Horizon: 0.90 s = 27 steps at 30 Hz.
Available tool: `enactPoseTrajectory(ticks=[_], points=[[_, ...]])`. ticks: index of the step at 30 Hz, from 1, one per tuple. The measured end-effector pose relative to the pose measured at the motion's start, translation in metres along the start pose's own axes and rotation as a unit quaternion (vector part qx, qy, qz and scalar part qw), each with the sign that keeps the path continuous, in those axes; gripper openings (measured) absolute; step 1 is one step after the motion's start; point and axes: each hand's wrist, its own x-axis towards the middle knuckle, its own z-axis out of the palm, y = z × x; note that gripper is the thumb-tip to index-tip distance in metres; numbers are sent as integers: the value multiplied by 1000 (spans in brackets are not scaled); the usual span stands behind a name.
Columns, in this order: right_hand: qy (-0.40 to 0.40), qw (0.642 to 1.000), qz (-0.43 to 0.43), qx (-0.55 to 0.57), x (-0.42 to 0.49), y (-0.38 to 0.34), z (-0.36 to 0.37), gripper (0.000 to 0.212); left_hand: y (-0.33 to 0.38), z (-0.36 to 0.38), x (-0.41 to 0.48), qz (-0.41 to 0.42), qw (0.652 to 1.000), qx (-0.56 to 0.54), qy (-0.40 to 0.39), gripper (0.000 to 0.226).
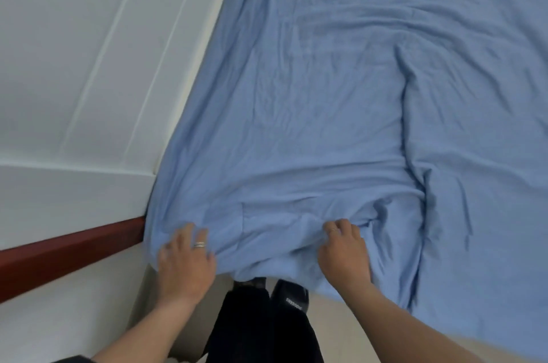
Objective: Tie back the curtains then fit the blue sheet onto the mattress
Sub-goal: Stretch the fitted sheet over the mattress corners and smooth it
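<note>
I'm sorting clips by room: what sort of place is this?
Probably a bedroom. A blue sheet lies spread wide beside a white wall, and the left hand and right hand grip its near edge, as in bed-making.

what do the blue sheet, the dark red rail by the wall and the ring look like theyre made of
The blue sheet looks like soft thin cloth, perhaps cotton or a blend, matte; it creases and bunches easily. The dark red rail seems varnished wood, from its smooth slight sheen, though laminate is possible. The ring on the left hand is silvery polished metal, glinting.
</note>
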Motion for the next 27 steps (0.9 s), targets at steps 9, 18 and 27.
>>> enactPoseTrajectory(ticks=[9,18,27], points=[[-80,972,219,-32,-76,135,60,74,128,35,-7,401,909,106,-47,64],[2,971,191,142,-102,161,34,14,201,8,-63,398,825,233,-326,28],[-315,878,218,286,-152,176,58,66,186,19,-80,396,724,352,-442,44]])
